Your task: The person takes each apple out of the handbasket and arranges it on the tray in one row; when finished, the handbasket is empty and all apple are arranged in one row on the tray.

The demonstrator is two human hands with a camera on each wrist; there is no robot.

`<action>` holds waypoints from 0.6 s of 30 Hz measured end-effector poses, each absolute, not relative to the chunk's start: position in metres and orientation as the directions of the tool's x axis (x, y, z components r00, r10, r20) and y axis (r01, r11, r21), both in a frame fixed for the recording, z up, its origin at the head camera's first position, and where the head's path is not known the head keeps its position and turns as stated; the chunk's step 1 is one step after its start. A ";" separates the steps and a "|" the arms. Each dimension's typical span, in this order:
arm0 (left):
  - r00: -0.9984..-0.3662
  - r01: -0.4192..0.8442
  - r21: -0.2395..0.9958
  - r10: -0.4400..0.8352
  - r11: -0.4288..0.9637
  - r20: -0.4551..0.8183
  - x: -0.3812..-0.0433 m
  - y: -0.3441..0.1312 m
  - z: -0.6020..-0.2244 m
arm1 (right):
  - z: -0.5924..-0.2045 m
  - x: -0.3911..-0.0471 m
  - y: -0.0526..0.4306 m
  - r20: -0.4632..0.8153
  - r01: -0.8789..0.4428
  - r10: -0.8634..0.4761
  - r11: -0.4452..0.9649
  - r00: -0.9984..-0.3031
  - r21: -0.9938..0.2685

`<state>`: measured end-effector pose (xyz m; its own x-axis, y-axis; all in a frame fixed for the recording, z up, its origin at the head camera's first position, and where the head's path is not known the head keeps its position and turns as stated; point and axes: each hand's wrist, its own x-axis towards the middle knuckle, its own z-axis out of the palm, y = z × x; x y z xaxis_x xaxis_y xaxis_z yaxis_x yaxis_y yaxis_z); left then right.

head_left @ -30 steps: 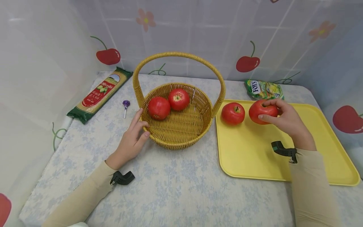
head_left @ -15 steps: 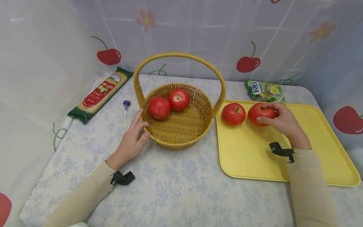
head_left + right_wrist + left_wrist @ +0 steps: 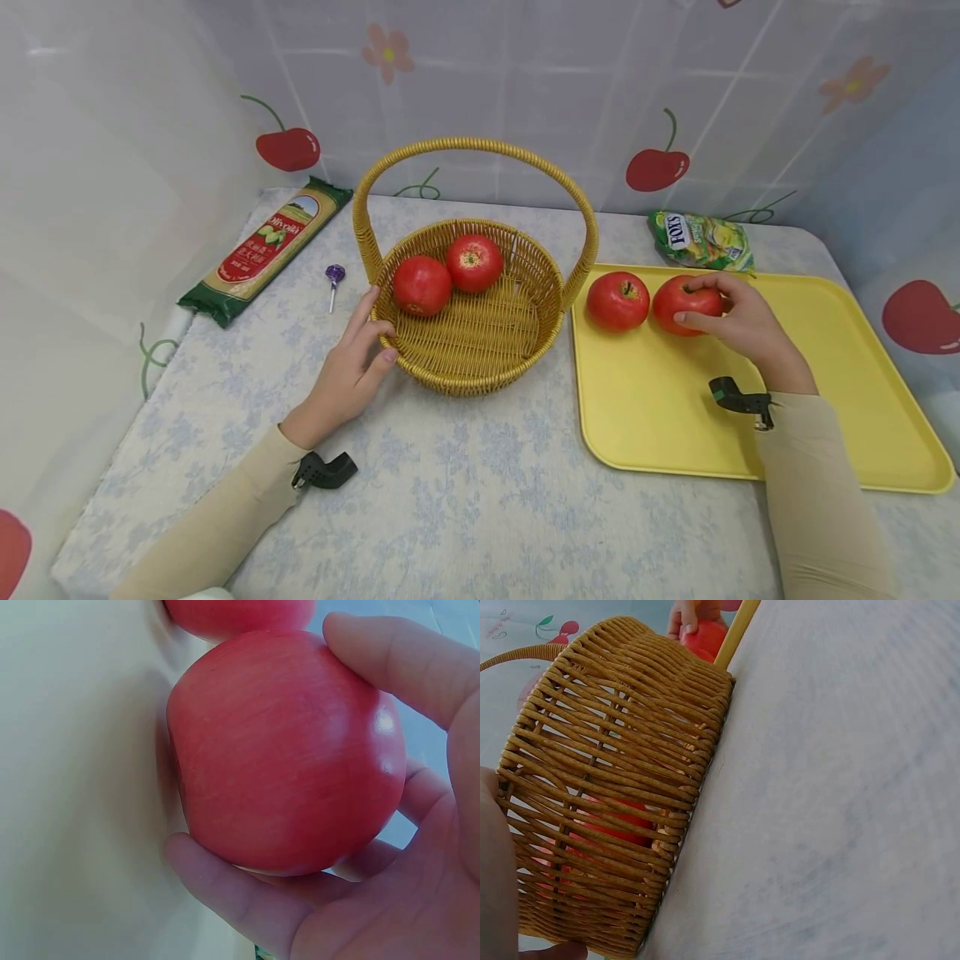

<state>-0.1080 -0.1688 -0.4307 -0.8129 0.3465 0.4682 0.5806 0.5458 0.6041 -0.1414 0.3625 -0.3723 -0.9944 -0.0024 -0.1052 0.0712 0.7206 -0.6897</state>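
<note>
My left hand [image 3: 347, 379] holds the left rim of a woven basket [image 3: 468, 385], its fingers bent over the edge. Inside the basket, on its left and back side, lie two red apples [image 3: 422, 286]. On the yellow tray [image 3: 660, 417], my right hand [image 3: 750, 325] grips a third red apple [image 3: 675, 307] between thumb and fingers. Close up in the right wrist view, this apple [image 3: 285, 750] sits low against the tray surface. Just left of it on the tray is another apple [image 3: 617, 302]. In the left wrist view the basket wall [image 3: 615, 787] hides most of its contents.
A green candy bag [image 3: 701, 240] lies behind the tray. Left of the basket are a long pasta pack [image 3: 266, 250] and a purple lollipop [image 3: 334, 273]. The tall basket handle [image 3: 472, 144] arches over the basket. A patterned curtain [image 3: 525, 83] hangs behind the table.
My right hand has moved slightly left and toward me with its apple, which now sits nearer the other apple on the tray. My left hand and the basket have stayed in place.
</note>
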 end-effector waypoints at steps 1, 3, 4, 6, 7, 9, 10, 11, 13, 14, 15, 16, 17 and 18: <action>-0.813 0.580 0.604 0.347 0.546 0.468 -0.108 -0.169 -0.431 | -0.372 -0.141 0.362 -0.104 0.068 -0.006 0.720 -0.995 -0.691; -0.813 0.580 0.605 0.348 0.546 0.467 -0.108 -0.169 -0.431 | -0.373 -0.141 0.362 -0.103 0.062 -0.013 0.716 -0.995 -0.695; -0.813 0.580 0.604 0.348 0.547 0.466 -0.108 -0.169 -0.431 | -0.373 -0.141 0.362 -0.107 0.064 -0.015 0.716 -0.994 -0.695; -0.813 0.580 0.603 0.348 0.548 0.466 -0.108 -0.169 -0.430 | -0.373 -0.141 0.363 -0.117 0.069 -0.019 0.716 -0.993 -0.694; -0.813 0.580 0.603 0.349 0.548 0.466 -0.108 -0.169 -0.430 | -0.373 -0.141 0.363 -0.121 0.067 -0.024 0.717 -0.992 -0.694; -0.813 0.580 0.603 0.348 0.547 0.466 -0.108 -0.169 -0.430 | -0.374 -0.141 0.364 -0.133 0.070 -0.031 0.720 -0.991 -0.690; -0.813 0.580 0.603 0.348 0.548 0.467 -0.108 -0.169 -0.429 | -0.374 -0.141 0.365 -0.140 0.072 -0.035 0.724 -0.990 -0.687; -0.813 0.581 0.602 0.347 0.548 0.468 -0.108 -0.169 -0.429 | -0.374 -0.141 0.365 -0.143 0.069 -0.040 0.725 -0.989 -0.685; -0.812 0.582 0.602 0.347 0.547 0.469 -0.108 -0.169 -0.429 | -0.373 -0.141 0.365 -0.147 0.065 -0.049 0.728 -0.988 -0.683; -0.811 0.582 0.601 0.347 0.547 0.470 -0.108 -0.169 -0.430 | -0.373 -0.141 0.365 -0.152 0.067 -0.051 0.728 -0.987 -0.682; -0.811 0.583 0.600 0.347 0.548 0.471 -0.108 -0.169 -0.430 | -0.373 -0.141 0.365 -0.156 0.069 -0.053 0.728 -0.986 -0.682; -0.810 0.583 0.599 0.346 0.549 0.472 -0.108 -0.169 -0.430 | -0.373 -0.141 0.365 -0.161 0.072 -0.053 0.728 -0.986 -0.682; -0.810 0.584 0.598 0.346 0.548 0.473 -0.108 -0.169 -0.430 | -0.373 -0.141 0.366 -0.164 0.073 -0.054 0.727 -0.985 -0.683; -0.810 0.584 0.598 0.346 0.548 0.474 -0.108 -0.169 -0.430 | -0.373 -0.141 0.366 -0.166 0.073 -0.056 0.727 -0.985 -0.682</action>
